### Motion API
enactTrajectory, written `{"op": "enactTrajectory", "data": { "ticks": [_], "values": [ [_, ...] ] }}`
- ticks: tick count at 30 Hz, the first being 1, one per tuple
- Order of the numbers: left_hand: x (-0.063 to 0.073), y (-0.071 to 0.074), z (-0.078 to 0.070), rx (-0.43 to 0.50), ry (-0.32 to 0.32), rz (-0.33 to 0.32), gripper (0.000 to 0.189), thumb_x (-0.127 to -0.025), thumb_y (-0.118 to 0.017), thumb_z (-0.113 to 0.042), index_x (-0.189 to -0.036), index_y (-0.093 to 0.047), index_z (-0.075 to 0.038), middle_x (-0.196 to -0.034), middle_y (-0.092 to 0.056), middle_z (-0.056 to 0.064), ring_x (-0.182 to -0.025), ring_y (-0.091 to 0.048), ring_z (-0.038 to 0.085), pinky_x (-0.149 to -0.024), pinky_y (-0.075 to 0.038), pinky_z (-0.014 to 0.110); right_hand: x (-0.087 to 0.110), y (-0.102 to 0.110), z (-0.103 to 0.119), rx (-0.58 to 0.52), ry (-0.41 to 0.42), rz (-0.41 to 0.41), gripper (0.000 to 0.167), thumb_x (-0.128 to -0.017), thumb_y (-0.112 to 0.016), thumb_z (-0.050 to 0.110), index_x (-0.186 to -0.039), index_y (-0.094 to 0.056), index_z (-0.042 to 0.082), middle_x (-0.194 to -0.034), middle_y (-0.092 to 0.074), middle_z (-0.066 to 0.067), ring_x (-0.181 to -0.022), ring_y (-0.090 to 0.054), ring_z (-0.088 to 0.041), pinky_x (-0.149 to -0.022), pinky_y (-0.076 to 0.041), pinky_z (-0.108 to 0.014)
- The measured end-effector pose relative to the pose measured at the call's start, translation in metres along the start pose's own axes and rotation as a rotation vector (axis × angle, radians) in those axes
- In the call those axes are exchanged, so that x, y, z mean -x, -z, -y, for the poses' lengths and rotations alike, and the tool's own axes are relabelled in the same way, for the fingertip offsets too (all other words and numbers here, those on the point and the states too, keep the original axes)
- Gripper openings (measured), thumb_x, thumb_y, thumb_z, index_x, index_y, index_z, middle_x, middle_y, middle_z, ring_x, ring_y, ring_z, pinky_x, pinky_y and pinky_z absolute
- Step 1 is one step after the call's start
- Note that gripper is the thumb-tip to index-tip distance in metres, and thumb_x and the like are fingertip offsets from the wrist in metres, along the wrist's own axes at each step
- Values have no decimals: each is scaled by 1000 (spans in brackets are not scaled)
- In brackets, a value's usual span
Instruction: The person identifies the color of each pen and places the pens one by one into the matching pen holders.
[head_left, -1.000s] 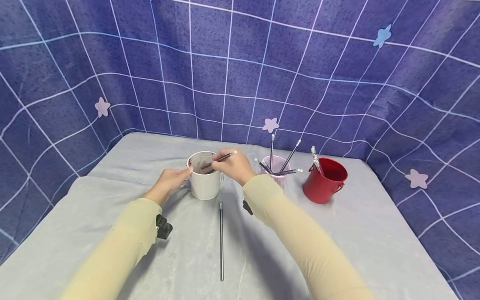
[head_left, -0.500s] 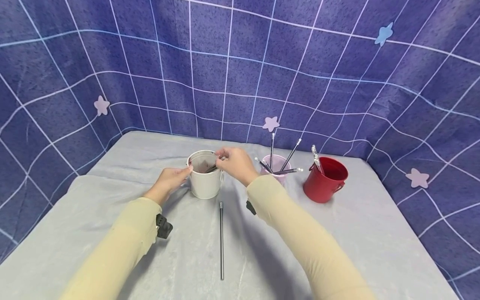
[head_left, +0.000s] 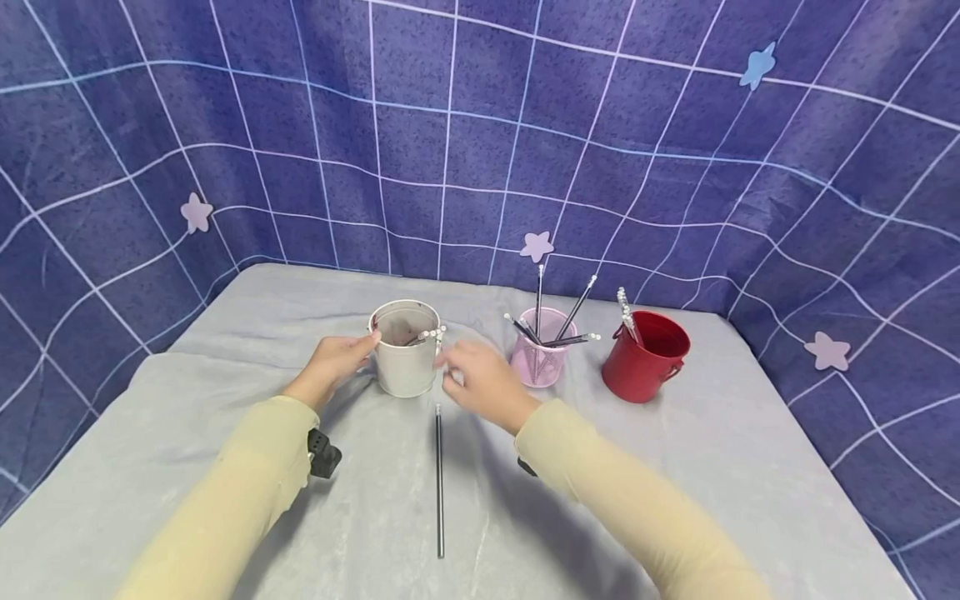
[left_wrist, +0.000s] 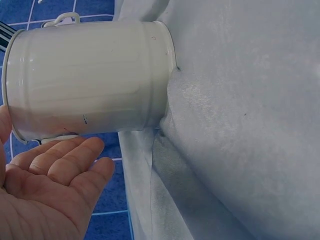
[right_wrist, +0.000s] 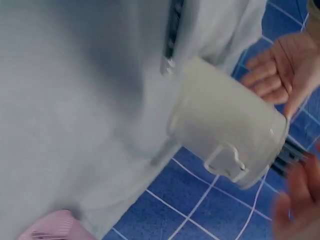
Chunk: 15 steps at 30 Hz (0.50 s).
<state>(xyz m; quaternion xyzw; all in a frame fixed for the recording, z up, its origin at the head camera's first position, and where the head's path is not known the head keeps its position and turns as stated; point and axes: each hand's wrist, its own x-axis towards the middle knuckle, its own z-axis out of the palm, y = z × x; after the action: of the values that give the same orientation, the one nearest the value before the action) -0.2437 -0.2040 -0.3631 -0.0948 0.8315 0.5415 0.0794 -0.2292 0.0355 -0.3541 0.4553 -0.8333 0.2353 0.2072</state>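
Note:
My left hand [head_left: 337, 365] holds a white bucket [head_left: 405, 371] by its rim. The thumb lies at the rim and the other fingers extend beside the wall and handle in the left wrist view. Several dark pencils [head_left: 427, 336] lean inside the bucket, their pale ends over the right rim. Just right of it, my right hand [head_left: 486, 382] is blurred, fingers loosely bent, with no object visible in it; its fingers [right_wrist: 300, 192] show near the bucket mouth in the right wrist view. A single dark pencil [head_left: 440, 483] lies on the cloth in front of the bucket.
A pink mesh cup [head_left: 538, 367] with several dark pencils stands right of my right hand. Farther right, a red bucket [head_left: 637, 371] holds pencils with pale ends. Grey cloth [head_left: 360, 517] covers the table, and a blue gridded curtain [head_left: 420, 150] rises behind.
My right hand has let go of a pencil, which now rests in the white bucket, and has moved back right and down. The left hand stays at the rim.

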Motion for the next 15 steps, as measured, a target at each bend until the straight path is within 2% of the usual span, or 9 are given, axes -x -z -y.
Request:
{"op": "enactTrajectory", "data": {
  "ticks": [4, 6, 10, 15],
  "values": [
    [0, 0, 1, 8, 9, 8, 63, -100, -44, -39, -133, -44, 15, -136, -44, 31, -126, -46, 40, -111, -32, 48, 16, -8, 4, 52, -23, 376, 10, -83, -65, 10, -91, -71, 11, -78, -69, 5, -67, -62, -9, -64, -51, -21],
    [1, 1, 1, 13, 6, 13, 63, -101, -44, -38, -133, -43, 16, -137, -43, 31, -126, -45, 41, -111, -31, 48, 22, -13, 6, 59, -60, 518, 10, -86, -64, 15, -91, -72, 15, -74, -67, 8, -65, -60, -8, -61, -50, -21],
    [3, 0, 0, 27, -1, 15, 64, -101, -44, -38, -133, -42, 17, -139, -40, 30, -126, -44, 41, -111, -30, 49, 25, -23, 12, 91, -124, 655, 9, -89, -62, 23, -85, -70, 20, -71, -63, 11, -65, -57, -8, -60, -49, -24],
    [4, -1, -1, 38, -5, 18, 64, -101, -44, -37, -132, -41, 18, -141, -39, 30, -127, -44, 42, -112, -30, 48, 28, -34, 22, 196, -195, 727, 28, -87, -61, 30, -62, -54, 20, -60, -49, 10, -55, -45, -8, -47, -42, -26]
  ]
}}
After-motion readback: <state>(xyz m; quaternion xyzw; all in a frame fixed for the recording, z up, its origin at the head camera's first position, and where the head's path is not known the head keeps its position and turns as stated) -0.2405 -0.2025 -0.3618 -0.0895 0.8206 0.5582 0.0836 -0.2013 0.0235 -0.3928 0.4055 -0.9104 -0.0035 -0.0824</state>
